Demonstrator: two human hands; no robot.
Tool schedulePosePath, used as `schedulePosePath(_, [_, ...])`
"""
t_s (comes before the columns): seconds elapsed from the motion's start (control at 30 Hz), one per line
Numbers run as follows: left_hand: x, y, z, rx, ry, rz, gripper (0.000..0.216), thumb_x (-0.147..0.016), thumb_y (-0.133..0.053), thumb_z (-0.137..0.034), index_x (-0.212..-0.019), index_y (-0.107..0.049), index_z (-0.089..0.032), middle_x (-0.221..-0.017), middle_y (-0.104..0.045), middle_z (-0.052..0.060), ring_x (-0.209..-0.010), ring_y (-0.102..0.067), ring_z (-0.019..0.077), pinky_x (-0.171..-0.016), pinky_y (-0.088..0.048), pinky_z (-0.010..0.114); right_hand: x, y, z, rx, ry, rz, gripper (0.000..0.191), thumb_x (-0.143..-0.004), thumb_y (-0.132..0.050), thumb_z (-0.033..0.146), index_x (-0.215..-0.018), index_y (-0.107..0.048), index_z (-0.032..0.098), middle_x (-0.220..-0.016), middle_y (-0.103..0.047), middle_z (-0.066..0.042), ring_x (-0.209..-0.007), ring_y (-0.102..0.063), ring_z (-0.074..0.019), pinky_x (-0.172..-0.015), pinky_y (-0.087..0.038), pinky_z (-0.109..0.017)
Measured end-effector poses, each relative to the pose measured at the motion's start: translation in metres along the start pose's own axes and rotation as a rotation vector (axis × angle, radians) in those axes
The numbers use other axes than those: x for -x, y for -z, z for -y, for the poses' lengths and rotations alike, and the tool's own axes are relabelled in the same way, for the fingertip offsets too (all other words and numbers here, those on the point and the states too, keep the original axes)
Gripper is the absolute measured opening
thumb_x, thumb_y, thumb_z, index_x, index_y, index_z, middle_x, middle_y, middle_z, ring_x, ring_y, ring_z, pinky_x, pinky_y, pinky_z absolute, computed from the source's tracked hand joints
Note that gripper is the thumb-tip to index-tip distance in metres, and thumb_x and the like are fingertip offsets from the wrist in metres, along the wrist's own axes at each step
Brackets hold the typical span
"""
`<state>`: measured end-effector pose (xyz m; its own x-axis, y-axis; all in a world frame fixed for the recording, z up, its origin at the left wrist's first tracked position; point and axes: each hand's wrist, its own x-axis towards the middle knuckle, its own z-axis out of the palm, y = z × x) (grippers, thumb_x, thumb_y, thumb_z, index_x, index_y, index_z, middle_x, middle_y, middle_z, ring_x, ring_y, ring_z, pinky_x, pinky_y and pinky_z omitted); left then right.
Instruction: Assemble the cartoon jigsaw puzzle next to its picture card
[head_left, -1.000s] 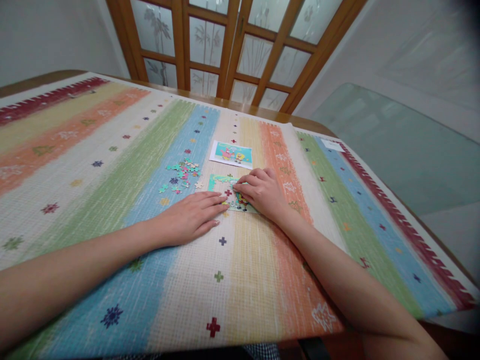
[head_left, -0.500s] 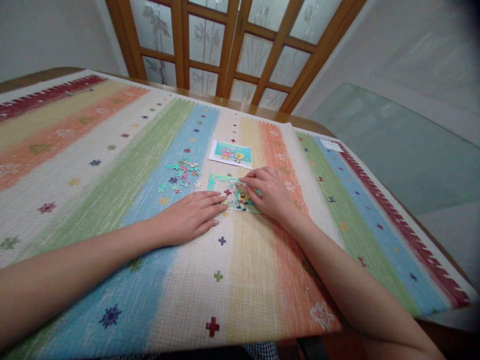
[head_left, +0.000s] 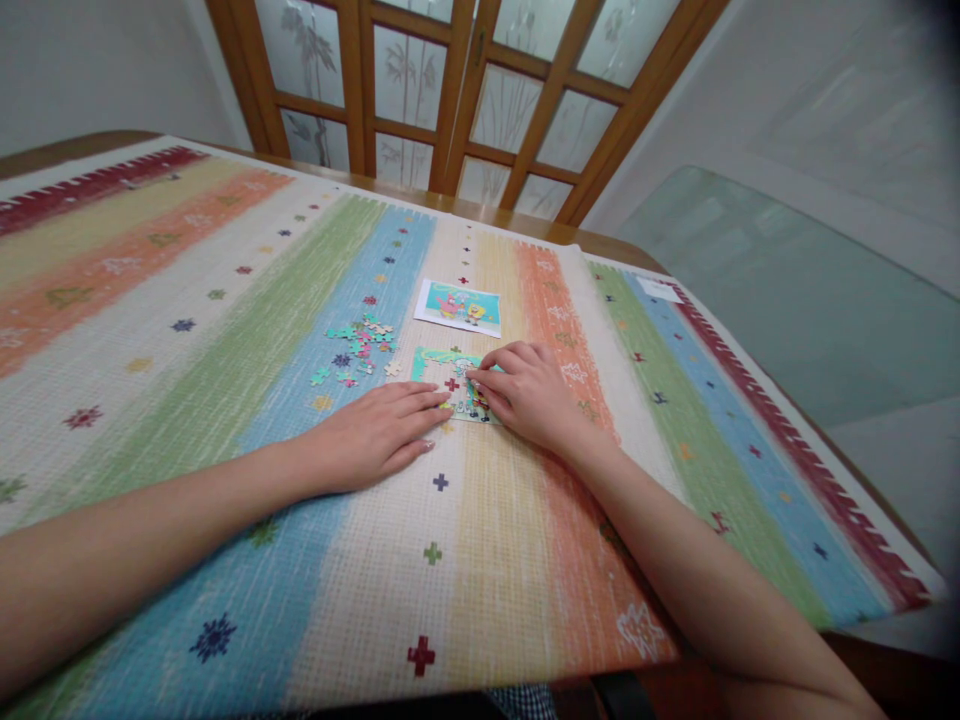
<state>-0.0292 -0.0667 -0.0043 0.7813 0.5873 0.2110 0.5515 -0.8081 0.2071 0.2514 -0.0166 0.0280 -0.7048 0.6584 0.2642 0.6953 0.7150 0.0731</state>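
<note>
A small partly assembled jigsaw puzzle lies on the striped table mat. My left hand rests flat on the mat, fingers stretched out, with its fingertips touching the puzzle's lower left edge. My right hand lies over the puzzle's right part with curled fingers, its fingertips pressing down on pieces in the middle. Loose puzzle pieces are scattered just left of the puzzle. A reference picture card with cartoon figures lies behind it.
The colourful mat covers a wooden table. A small white label lies at the mat's far right. A glass tabletop stands to the right. Wooden-framed frosted glass doors are behind the table.
My right hand drew back to the right, uncovering part of the puzzle, then came back left over it and pressed down. My left hand stayed flat in place.
</note>
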Motion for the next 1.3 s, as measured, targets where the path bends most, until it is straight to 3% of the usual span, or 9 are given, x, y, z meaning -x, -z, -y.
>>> schedulePosePath(0.37, [-0.002,0.002,0.001,0.018,0.002,0.021,0.052,-0.115,-0.036,-0.044,-0.156,-0.053,-0.018,-0.164,-0.051,0.011,-0.152,-0.047,0.0263,-0.129,-0.032,0.046,-0.009,0.005,0.013,0.063,-0.041,0.038,0.023,-0.104,-0.058,0.022,-0.105,-0.081,0.023,-0.108,-0.075,-0.009,-0.108,-0.054,-0.0286,-0.093,-0.031,-0.043])
schedulePosePath(0.6, [-0.002,0.003,0.0,0.018,0.015,0.033,0.051,-0.114,-0.037,-0.044,-0.155,-0.054,-0.018,-0.165,-0.05,0.011,-0.153,-0.046,0.0256,-0.129,-0.031,0.045,-0.007,0.0,0.013,0.015,-0.1,-0.003,0.028,-0.108,-0.051,0.027,-0.12,-0.076,0.022,-0.113,-0.074,-0.009,-0.11,-0.054,-0.0284,-0.092,-0.032,-0.042])
schedulePosePath(0.83, [-0.001,0.001,0.001,0.025,0.008,0.016,0.049,-0.114,-0.038,-0.044,-0.154,-0.054,-0.02,-0.165,-0.05,0.011,-0.153,-0.045,0.0251,-0.129,-0.032,0.045,-0.005,-0.008,0.012,-0.042,-0.137,-0.062,0.027,-0.103,-0.054,0.022,-0.119,-0.076,0.024,-0.125,-0.071,-0.012,-0.117,-0.055,-0.0308,-0.096,-0.037,-0.045])
schedulePosePath(1.3, [-0.001,0.005,-0.001,0.006,0.01,0.004,0.048,-0.113,-0.043,-0.04,-0.155,-0.051,-0.019,-0.169,-0.042,0.012,-0.153,-0.044,0.0279,-0.128,-0.034,0.046,0.001,-0.018,0.009,-0.134,-0.148,-0.123,0.029,-0.098,-0.056,0.014,-0.116,-0.077,0.023,-0.124,-0.071,-0.012,-0.118,-0.057,-0.0314,-0.099,-0.041,-0.047])
